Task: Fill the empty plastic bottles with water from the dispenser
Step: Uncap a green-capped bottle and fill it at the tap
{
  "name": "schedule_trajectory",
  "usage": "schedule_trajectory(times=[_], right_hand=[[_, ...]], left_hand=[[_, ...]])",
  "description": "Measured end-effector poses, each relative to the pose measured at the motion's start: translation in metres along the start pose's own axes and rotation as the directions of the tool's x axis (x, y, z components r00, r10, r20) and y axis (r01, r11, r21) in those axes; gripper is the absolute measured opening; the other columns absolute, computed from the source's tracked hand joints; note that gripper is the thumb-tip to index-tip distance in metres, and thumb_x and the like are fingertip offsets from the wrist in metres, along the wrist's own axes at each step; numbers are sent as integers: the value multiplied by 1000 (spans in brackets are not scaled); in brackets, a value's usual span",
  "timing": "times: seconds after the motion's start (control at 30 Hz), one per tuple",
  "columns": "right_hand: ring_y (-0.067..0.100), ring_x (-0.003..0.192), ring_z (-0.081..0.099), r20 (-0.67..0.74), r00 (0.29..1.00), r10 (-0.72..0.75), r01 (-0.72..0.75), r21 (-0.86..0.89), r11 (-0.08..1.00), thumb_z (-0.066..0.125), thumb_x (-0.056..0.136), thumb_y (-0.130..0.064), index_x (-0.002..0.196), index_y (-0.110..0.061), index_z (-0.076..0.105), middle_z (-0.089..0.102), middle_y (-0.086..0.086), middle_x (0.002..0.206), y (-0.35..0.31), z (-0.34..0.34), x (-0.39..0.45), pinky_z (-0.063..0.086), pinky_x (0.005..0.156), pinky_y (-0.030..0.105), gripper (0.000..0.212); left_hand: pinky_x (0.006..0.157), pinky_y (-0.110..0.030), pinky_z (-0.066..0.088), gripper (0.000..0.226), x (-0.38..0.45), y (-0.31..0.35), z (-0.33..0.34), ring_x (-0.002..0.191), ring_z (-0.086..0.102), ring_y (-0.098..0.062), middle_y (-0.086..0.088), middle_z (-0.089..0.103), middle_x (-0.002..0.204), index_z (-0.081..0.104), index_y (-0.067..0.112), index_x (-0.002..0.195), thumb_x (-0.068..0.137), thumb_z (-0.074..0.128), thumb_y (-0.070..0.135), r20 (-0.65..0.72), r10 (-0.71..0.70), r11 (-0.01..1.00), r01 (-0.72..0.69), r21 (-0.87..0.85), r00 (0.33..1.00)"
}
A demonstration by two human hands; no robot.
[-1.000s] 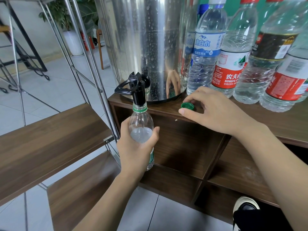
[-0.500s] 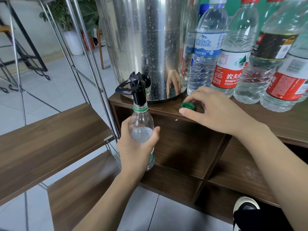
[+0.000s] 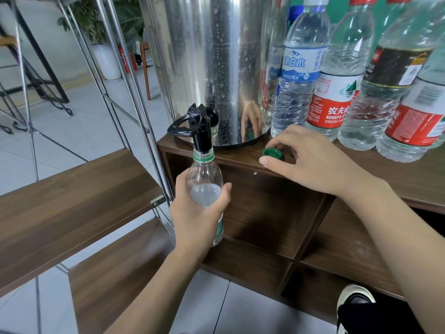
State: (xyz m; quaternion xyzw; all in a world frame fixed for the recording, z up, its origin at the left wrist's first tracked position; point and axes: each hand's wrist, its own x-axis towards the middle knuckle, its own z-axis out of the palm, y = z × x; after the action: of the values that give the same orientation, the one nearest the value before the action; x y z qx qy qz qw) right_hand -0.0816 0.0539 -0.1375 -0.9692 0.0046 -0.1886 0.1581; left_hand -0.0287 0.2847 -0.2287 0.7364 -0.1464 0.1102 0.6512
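My left hand [image 3: 197,213] grips a small clear plastic bottle [image 3: 204,174] with a green neck ring. Its mouth sits right under the black tap [image 3: 201,133] of the steel water dispenser [image 3: 212,56]. Water fills the bottle to about my fingers' height. My right hand [image 3: 313,160] rests on the wooden counter [image 3: 240,160], thumb and fingers curled round the green cap [image 3: 272,152] that lies there open side up.
Several labelled water bottles [image 3: 301,68] stand on the counter to the right of the dispenser. Open cubbies sit under the counter. Wooden shelves on a metal frame [image 3: 72,194] stand at the left. A shoe [image 3: 354,302] shows at the bottom right.
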Motion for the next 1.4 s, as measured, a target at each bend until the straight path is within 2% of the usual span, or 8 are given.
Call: schedule_trajectory(times=[0.33, 0.47, 0.77, 1.03, 1.4], right_hand=[[1, 78, 52, 6, 1000, 0, 0, -9, 1000, 51, 86, -71, 110, -33, 67, 52, -15, 96, -1, -1, -1, 39, 71, 28, 47], [4, 85, 54, 10, 1000, 5, -5, -8, 1000, 50, 85, -72, 110, -34, 68, 52, -15, 97, -3, -2, -1, 48, 78, 34, 49], [5, 87, 55, 10, 1000, -5, 5, -8, 1000, 49, 85, -73, 110, -33, 67, 52, -15, 97, -3, -2, -1, 50, 82, 38, 50], [2, 82, 52, 8, 1000, 1, -1, -5, 1000, 51, 85, -71, 109, -34, 67, 51, -17, 95, -4, -2, -1, 46, 75, 32, 47], [3, 82, 53, 2, 1000, 0, 0, -6, 1000, 51, 86, -71, 110, -33, 68, 51, -17, 95, -4, -2, -1, 48, 75, 33, 48]], left_hand=[[83, -2, 42, 64, -1, 1, 0, 108, 62, 6, 15, 68, 115, 57, 22, 134, 79, 89, 33, 5, 7, 1000, -7, 8, 1000], [83, -1, 42, 63, 0, 1, 0, 107, 61, 8, 17, 67, 114, 57, 22, 133, 79, 89, 31, 1, 8, 1000, -8, 11, 1000], [85, -3, 44, 64, 0, 1, 0, 107, 62, 7, 17, 68, 114, 57, 22, 134, 79, 89, 31, -1, 5, 1000, -5, 6, 1000], [84, -2, 44, 64, -1, 1, 0, 108, 62, 8, 18, 67, 114, 57, 24, 133, 79, 90, 30, 1, -1, 1000, 1, -3, 1000], [81, -2, 44, 63, -1, 3, -1, 106, 62, 8, 17, 67, 114, 57, 23, 133, 79, 89, 31, 9, -1, 1000, 1, -3, 1000]])
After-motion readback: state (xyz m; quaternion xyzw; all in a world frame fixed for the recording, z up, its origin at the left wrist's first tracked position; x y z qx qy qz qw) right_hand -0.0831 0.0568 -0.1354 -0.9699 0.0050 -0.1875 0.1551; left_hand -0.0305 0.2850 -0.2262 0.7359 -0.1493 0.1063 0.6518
